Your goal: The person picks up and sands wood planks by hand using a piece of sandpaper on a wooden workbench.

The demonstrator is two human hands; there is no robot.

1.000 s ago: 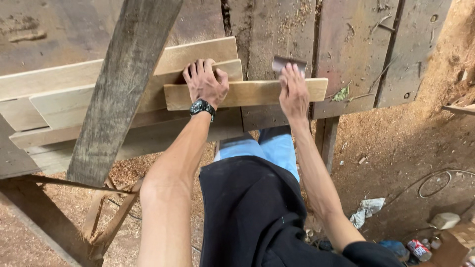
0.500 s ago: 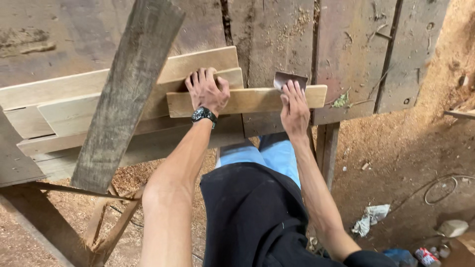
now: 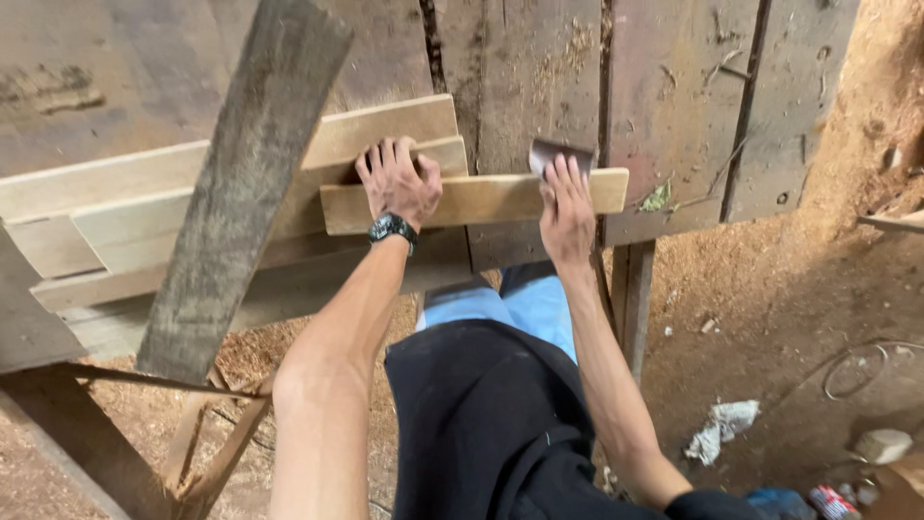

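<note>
Left hand (image 3: pixel 397 181) flat, grip released, pinning pale board (image 3: pixel 472 200), right hand (image 3: pixel 566 204) grasping grey sanding sheet (image 3: pixel 553 154) on it

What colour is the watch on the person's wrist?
Black. The watch sits on the left hand wrist, clearest in the head view.
</note>
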